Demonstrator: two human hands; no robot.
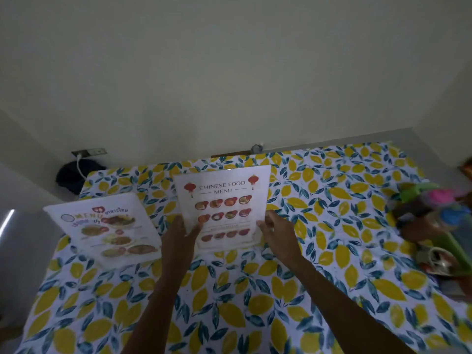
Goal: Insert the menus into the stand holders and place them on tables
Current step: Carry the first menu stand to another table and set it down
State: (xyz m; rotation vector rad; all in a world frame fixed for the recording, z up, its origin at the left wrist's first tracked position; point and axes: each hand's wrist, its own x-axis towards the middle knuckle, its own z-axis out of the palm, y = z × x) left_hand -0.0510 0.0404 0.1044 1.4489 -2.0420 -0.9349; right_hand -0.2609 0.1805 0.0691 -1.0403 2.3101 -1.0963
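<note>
The left hand [182,232] and the right hand [274,226] grip both sides of the Chinese food menu [224,200], upright on the lemon-print tablecloth [229,290]; the Thai menu [107,228] stands just beside.

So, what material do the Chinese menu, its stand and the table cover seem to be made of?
Chinese menu: likely printed paper, white, matt; thin flat sheet.
Stand: apparently clear acrylic or plastic; the pattern shows through its base, faint gloss.
Table cover: probably soft cloth or vinyl with a lemon print; it drapes and wrinkles. Which one, I cannot tell.

Thai menu [107,229] left of Chinese menu [224,208]
</note>
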